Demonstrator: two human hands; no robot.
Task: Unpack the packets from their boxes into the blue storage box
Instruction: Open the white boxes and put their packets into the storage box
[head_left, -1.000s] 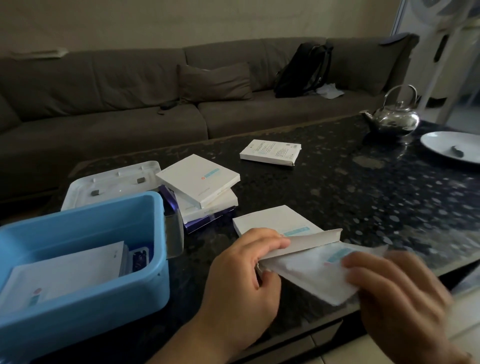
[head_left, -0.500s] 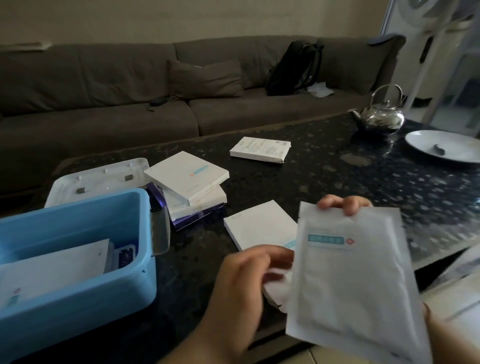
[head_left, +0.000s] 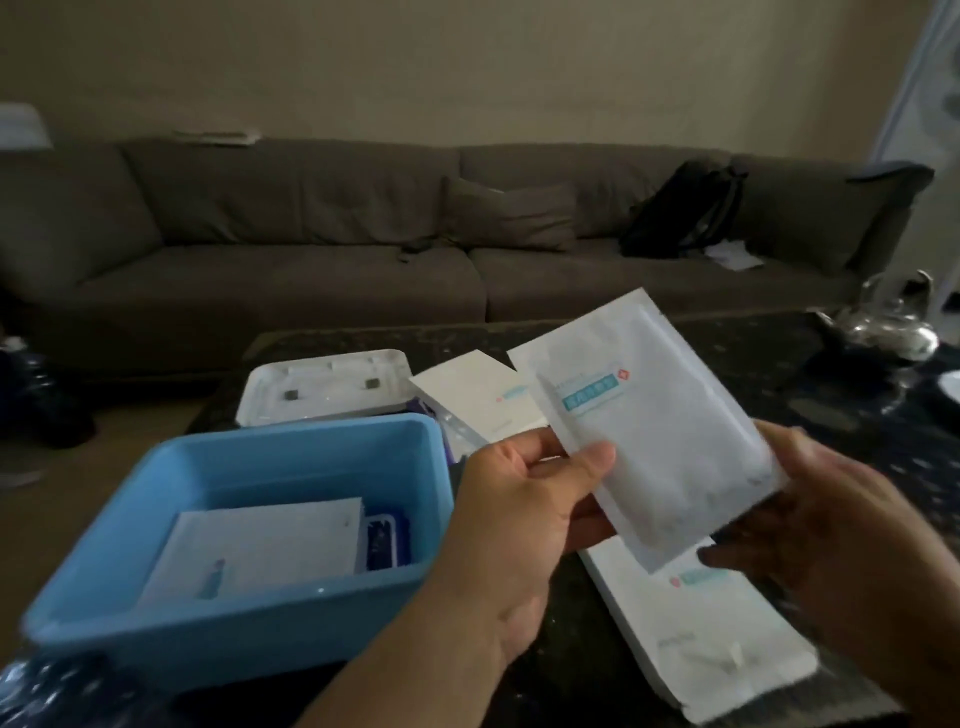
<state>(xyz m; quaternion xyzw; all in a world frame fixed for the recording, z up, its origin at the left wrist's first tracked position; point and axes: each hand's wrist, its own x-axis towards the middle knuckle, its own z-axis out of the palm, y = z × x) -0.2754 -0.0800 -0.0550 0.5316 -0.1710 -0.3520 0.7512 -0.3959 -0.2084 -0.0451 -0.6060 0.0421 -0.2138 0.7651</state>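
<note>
Dark table (head_left: 810, 395) bears blue storage box (head_left: 156, 613), boxes (head_left: 711, 644), kettle (head_left: 888, 327).

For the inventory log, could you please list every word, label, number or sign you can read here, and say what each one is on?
No text can be read.
Held packet, gripped by left hand and right hand: teal label band and small red mark, lettering too blurred.
White box on the table: teal band, red mark, faint grey print, unreadable.
Packet in the blue storage box: small coloured mark, illegible.
Stacked white box: unreadable.
</note>
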